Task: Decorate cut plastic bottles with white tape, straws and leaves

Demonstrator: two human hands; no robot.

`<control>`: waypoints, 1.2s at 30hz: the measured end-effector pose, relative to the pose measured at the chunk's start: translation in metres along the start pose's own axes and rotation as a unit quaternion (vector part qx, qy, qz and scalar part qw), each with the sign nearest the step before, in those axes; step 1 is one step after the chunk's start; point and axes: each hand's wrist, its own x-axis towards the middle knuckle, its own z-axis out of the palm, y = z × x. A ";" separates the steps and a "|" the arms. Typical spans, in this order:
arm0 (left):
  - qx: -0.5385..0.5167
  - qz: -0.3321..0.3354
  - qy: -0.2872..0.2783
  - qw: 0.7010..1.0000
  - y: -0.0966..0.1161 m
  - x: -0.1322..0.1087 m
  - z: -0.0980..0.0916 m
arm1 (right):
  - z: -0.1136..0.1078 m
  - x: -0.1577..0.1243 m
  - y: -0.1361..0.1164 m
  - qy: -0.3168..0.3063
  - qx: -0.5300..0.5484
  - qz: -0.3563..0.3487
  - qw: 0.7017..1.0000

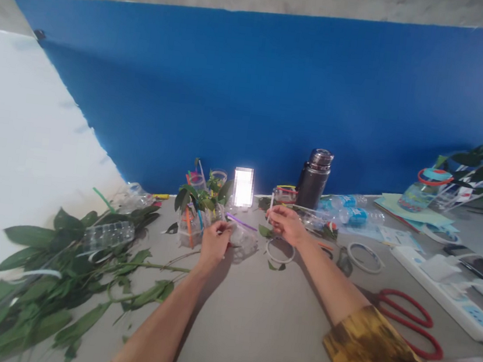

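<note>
Pinching white straw (271, 203), right hand (286, 224); left hand (215, 244) beside clear plastic (242, 244).

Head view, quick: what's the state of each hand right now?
Left hand: closed in a pinch; what it holds cannot be told.
Right hand: closed, pinching a white drinking straw.

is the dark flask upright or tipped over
Upright: the dark metal flask stands on its base with its cap at the top, not lying on its side.
</note>
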 end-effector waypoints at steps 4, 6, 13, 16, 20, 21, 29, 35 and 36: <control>0.004 0.004 0.003 1.000 0.004 -0.002 -0.001 | 0.014 -0.007 0.000 -0.050 -0.055 -0.002 0.997; 0.004 0.020 0.001 1.000 0.004 -0.003 0.000 | 0.018 -0.009 0.000 -0.069 -0.080 0.000 0.994; -0.003 0.058 -0.002 0.998 0.002 -0.007 0.002 | 0.012 -0.006 0.002 -0.040 -0.046 0.013 0.998; 0.002 0.078 0.000 0.997 0.000 -0.010 0.004 | 0.008 -0.004 0.003 -0.028 -0.023 0.011 0.999; 0.027 0.126 -0.003 0.992 0.001 -0.015 0.006 | 0.005 -0.001 0.004 0.006 -0.032 0.013 0.999; 0.034 0.145 -0.008 0.989 0.002 -0.017 0.007 | 0.004 -0.001 0.004 0.015 -0.037 0.015 0.999; 0.047 0.222 -0.094 0.969 0.001 -0.017 0.004 | 0.001 0.002 0.007 0.060 -0.059 0.007 0.996; 0.081 0.273 -0.094 0.954 -0.010 -0.007 0.004 | -0.001 0.001 -0.008 0.081 -0.037 -0.036 0.995; 0.091 0.289 -0.088 0.949 -0.012 -0.007 0.004 | -0.002 -0.002 -0.012 0.079 -0.035 -0.044 0.995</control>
